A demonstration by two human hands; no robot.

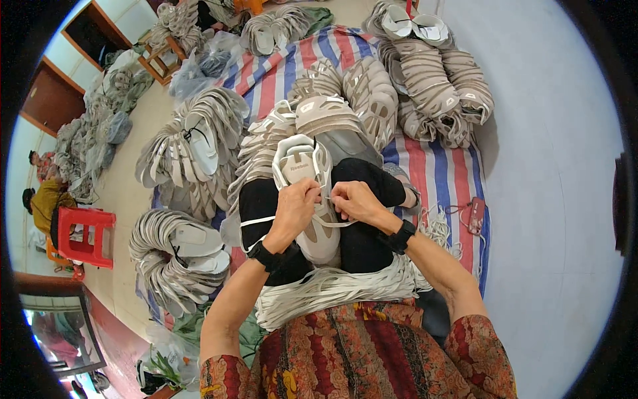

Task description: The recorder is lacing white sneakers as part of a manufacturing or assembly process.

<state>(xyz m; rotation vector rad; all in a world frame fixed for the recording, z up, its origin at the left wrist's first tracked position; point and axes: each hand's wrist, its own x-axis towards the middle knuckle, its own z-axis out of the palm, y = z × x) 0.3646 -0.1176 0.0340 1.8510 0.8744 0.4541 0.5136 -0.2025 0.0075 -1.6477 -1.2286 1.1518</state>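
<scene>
The left hand (pixel 300 203) and right hand (pixel 359 201) pinch what looks like a white lace (pixel 264 220), half hidden from me, over the beige shoe upper (pixel 318 245) between 2 black-trousered legs (pixel 364 249): lacing, I'd judge, next wanting an even pull.

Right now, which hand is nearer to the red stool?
Left. The left hand is well right of the red stool; the right hand is even farther right.

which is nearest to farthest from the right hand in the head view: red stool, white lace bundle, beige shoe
1. beige shoe: just left of the right hand
2. white lace bundle: across the lap
3. red stool: on the floor, far left
</scene>
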